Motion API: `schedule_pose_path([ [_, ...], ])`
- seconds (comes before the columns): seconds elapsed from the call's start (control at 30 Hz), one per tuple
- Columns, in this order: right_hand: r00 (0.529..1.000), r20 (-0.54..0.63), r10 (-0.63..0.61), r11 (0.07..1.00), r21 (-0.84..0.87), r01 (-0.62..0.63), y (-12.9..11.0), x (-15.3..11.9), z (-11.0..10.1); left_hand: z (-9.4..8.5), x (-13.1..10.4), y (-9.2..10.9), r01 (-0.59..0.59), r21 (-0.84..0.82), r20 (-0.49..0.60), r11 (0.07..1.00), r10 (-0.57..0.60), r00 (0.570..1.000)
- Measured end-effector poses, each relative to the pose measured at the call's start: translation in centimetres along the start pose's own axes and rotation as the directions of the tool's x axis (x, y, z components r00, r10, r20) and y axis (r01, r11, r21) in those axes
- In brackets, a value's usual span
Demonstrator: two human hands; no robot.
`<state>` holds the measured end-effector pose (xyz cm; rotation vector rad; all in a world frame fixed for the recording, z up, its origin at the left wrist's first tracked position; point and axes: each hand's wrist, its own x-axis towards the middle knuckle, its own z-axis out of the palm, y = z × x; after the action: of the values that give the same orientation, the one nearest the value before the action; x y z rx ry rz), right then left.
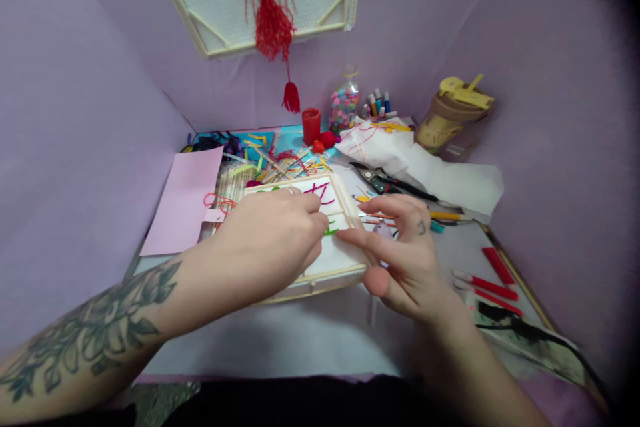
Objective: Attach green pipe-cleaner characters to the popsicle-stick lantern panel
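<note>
A white mesh panel in a pale wooden frame (345, 203) lies flat on the table in front of me, with red and green yarn pieces on it. My left hand (270, 240) rests on the panel, its fingertips pinched around a small green yarn piece (331, 231). My right hand (400, 250) sits at the panel's right edge, forefinger stretched toward the same green piece and thumb under the frame's near corner. Whether the right hand grips the yarn I cannot tell.
Black pliers (385, 183), pencils and red-handled tools (493, 287) lie to the right. A pink paper sheet (185, 203), yarn scraps, a red cup (311, 125), a bead jar (344, 107) and crumpled white paper (425, 167) crowd the back. A framed panel with a red tassel (273, 27) hangs on the wall.
</note>
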<state>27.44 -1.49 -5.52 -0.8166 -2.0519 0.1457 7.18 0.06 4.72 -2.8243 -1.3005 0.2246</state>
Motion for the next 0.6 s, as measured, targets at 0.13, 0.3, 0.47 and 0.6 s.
schedule_pose_path([
  [0.13,1.000,0.012,0.003,1.000,0.014,-0.003,0.00,0.03,0.20,-0.31,0.15,0.13,0.027,0.011,0.075,1.000,-0.028,0.997],
  [0.3,1.000,0.016,0.002,1.000,0.030,-0.002,-0.02,0.20,0.28,-0.34,0.15,0.13,0.036,0.002,0.088,0.999,-0.036,0.995],
  [0.47,1.000,-0.006,0.030,0.998,0.048,-0.030,-0.17,0.28,0.09,-0.24,-0.05,0.04,0.031,0.007,0.082,1.000,-0.031,0.996],
  [0.6,0.999,0.008,0.032,0.998,0.047,-0.033,-0.20,0.28,0.09,-0.21,-0.06,-0.06,0.034,0.013,0.089,0.999,-0.035,0.995],
])
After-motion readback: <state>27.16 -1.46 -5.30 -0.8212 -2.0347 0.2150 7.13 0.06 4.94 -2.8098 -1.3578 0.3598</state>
